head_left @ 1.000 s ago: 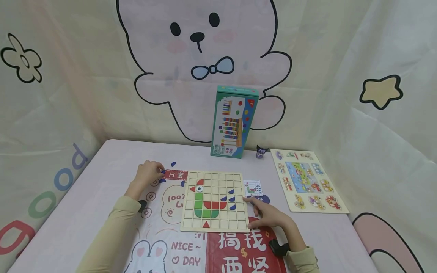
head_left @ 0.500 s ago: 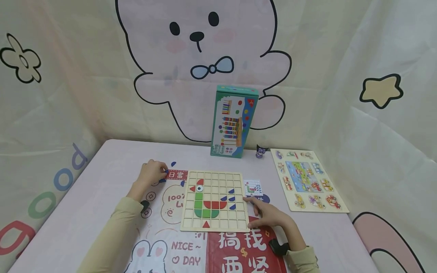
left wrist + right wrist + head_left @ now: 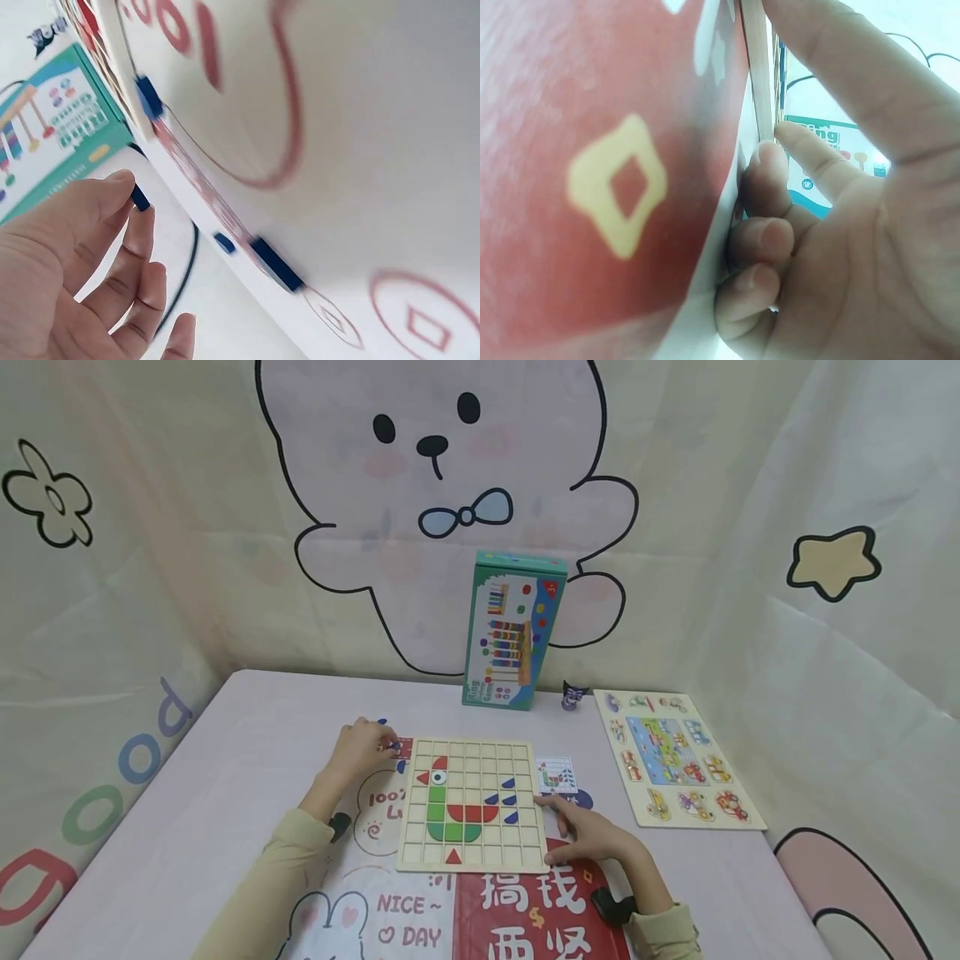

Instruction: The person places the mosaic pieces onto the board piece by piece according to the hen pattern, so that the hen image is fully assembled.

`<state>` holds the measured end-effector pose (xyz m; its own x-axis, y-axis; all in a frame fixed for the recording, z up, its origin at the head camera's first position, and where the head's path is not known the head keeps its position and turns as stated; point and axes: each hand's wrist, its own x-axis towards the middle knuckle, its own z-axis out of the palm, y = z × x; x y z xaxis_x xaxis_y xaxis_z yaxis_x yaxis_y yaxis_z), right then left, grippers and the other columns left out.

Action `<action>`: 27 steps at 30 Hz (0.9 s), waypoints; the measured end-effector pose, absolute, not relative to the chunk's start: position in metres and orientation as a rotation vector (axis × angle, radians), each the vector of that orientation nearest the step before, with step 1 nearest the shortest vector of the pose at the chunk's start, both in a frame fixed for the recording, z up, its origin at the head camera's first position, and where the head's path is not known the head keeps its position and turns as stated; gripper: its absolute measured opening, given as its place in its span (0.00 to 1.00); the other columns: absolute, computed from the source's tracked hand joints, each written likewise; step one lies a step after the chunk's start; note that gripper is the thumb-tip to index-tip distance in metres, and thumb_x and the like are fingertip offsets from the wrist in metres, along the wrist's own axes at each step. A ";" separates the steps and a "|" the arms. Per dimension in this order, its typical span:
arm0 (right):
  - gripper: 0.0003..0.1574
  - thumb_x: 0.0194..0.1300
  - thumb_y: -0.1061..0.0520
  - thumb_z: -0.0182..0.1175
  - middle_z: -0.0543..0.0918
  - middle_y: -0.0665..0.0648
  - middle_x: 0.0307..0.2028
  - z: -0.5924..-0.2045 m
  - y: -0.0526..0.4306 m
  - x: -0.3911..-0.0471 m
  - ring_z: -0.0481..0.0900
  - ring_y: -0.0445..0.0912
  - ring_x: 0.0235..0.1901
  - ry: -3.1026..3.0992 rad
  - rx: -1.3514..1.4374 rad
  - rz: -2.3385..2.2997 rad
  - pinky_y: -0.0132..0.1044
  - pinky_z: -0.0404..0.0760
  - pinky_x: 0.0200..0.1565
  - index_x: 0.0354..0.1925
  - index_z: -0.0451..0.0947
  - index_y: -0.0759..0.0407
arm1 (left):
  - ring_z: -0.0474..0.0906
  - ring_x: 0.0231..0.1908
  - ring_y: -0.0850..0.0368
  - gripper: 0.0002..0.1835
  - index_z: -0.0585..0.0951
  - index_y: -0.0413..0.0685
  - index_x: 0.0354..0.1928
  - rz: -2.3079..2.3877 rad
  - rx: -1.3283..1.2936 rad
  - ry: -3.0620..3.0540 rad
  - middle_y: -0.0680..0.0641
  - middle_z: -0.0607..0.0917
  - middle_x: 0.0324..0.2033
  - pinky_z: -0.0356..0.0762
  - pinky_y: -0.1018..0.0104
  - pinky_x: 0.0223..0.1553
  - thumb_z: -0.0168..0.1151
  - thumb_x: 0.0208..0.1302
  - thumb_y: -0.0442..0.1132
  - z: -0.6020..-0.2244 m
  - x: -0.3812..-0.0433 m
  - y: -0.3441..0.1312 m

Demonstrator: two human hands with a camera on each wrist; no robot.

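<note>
My left hand (image 3: 363, 747) pinches a small blue half-round piece (image 3: 140, 198) between thumb and forefinger, just off the upper left corner of the wooden grid board (image 3: 480, 758). On the board, green, red and blue pieces and a white eye piece form a bird, with a red triangle (image 3: 453, 857) below. Against the board's right edge, my right hand (image 3: 596, 837) rests its thumb and forefinger, spread apart; its other fingers are curled in the right wrist view. Loose on the table, in the left wrist view, are blue pieces (image 3: 148, 97), (image 3: 276, 264) and a smaller-looking blue piece (image 3: 225, 242).
A small pattern card (image 3: 556, 775) lies beside the board's right edge. Farther right is a picture puzzle board (image 3: 675, 760). At the back stand a green toy box (image 3: 514, 631) and a small purple figurine (image 3: 573, 695). A printed mat (image 3: 411, 910) lies under the board.
Holding the blue piece, my left hand has moved right toward the board's upper left corner. My right hand has stayed at the board's right edge.
</note>
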<state>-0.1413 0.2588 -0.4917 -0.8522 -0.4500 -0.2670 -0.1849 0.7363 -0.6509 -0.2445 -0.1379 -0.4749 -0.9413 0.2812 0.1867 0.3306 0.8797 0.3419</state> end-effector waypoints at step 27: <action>0.56 0.45 0.41 0.71 0.69 0.53 0.29 -0.491 0.258 -0.141 0.62 0.39 0.23 2.529 -0.502 -0.889 0.28 0.62 0.23 0.68 0.57 0.46 | 0.65 0.32 0.59 0.08 0.86 0.55 0.36 -0.618 -0.838 -2.917 0.57 0.80 0.25 0.64 0.57 0.41 0.68 0.52 0.41 -0.474 -0.229 -0.057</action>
